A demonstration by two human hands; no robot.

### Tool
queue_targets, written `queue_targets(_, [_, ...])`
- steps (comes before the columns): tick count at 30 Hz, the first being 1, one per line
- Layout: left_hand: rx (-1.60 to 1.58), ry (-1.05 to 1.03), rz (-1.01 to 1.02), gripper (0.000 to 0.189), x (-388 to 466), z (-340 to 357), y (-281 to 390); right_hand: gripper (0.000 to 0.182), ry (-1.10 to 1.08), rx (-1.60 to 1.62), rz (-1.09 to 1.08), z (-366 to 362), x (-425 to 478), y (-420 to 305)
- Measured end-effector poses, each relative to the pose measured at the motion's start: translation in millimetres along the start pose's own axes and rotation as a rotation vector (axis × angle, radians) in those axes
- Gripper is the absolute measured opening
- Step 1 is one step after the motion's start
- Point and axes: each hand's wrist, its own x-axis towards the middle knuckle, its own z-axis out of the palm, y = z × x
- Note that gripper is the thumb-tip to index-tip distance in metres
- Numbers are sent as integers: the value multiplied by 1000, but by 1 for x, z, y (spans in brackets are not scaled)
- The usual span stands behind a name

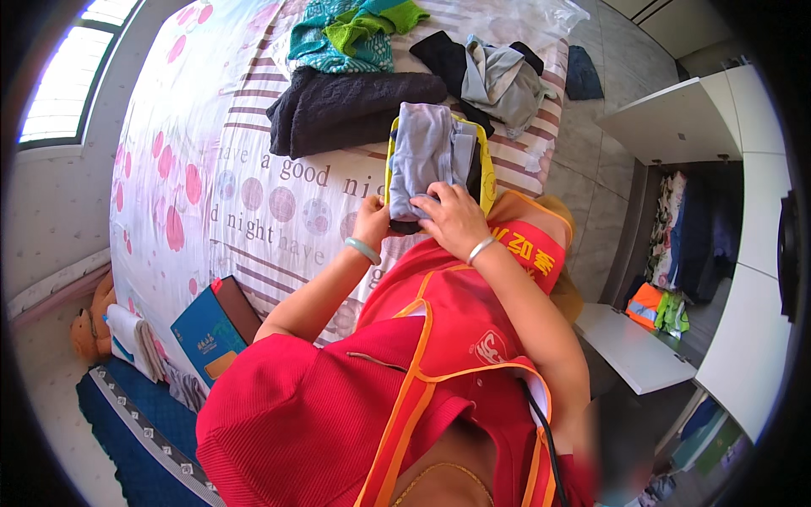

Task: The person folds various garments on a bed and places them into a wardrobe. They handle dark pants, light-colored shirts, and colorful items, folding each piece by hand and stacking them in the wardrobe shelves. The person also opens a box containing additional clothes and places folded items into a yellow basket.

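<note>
Before me, near the bed's edge, a yellow-rimmed container point(486, 166) holds a folded light grey garment point(419, 149) and darker cloth beside and under it. My left hand point(374, 220), with a pale green bangle on the wrist, grips the near left corner of the container. My right hand point(451, 215), wearing a silver bangle, rests on the near end of the grey garment with its fingers spread. Just beyond lies a folded dark towel point(355, 104). Behind it is a heap of teal patterned and green cloth point(345, 38). Rumpled grey point(507, 82) and black clothes lie to the right.
The printed bedsheet point(171, 127) carries a blue box point(206, 333) at left. Dark cloth point(583, 74) lies on the tiled floor. At right, an open white cabinet door point(675, 120) and a lower flap point(640, 348) stand out from a cabinet with clothes. A teddy bear point(95, 323) is at far left.
</note>
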Motion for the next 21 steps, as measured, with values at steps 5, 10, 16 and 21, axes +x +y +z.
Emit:
queue_targets(5, [5,-84,97,19,-23,9,22,16,-235,-152,72,21,16,5])
queue_targets(10, [86,-195,147,21,-32,13,28,26,-493,-72,140,13,29,14])
queue_targets(16, [239,-77,333,27,-1,-4,22,22,-302,172,140,-14,39,16])
queue_targets(21, [685,104,669,47,62,-11,44,34,239,-45,-38,-9,78,30])
